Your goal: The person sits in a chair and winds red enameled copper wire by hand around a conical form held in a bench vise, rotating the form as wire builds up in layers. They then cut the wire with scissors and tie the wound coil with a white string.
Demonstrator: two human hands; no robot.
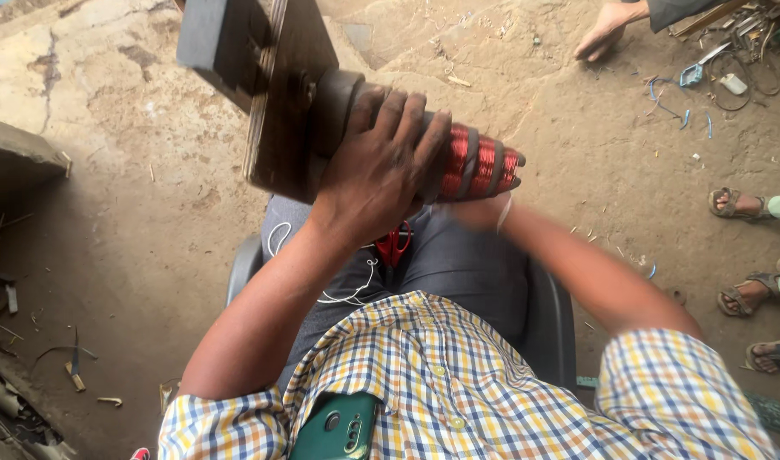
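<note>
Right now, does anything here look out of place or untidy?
Yes. Red-handled scissors lie loose on the lap, beside a white cord. Cut wire scraps litter the dirt floor at upper right.

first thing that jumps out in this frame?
The red copper-wire coils wound on a stepped dark former, held up at centre frame against a wooden board. The left hand grips over the top of the former; the right hand is mostly hidden underneath it. Lower down, red-handled scissors lie in the lap, and sandalled feet of other people line the right edge.
</note>
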